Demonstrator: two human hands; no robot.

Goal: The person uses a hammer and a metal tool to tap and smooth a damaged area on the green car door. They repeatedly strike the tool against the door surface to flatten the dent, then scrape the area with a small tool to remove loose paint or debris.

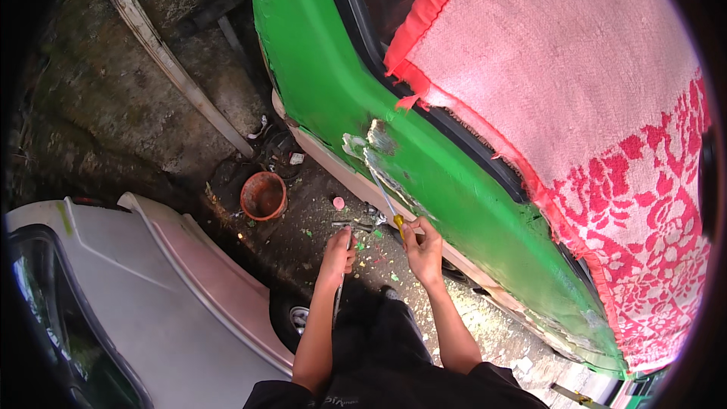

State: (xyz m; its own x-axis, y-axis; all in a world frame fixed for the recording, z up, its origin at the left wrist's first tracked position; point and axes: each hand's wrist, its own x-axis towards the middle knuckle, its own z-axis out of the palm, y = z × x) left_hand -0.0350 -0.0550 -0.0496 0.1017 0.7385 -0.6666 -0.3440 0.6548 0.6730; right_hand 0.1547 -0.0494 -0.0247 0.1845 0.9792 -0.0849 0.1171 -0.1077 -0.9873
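Note:
My right hand [423, 252] is closed round the yellow handle of a screwdriver [398, 220]. Its long thin shaft slants up and left to a chipped patch [386, 178] on the green car body [326, 83], where bare metal and pale filler show. In my left hand [335, 259] is what looks like a hammer [339, 291], gripped close under its dark crosswise head, with the grey handle hanging below the fist. The hammer is apart from the car. More filler is broken away at a second patch [381, 138] higher on the panel.
A pink and red towel [530, 68] covers the green car's glass and roof. To my left stands a grey car [166, 288]. On the littered ground between are a reddish bucket [263, 195], a pink cap [338, 202] and metal tools [376, 216]. A long pale strip [163, 53] lies beyond.

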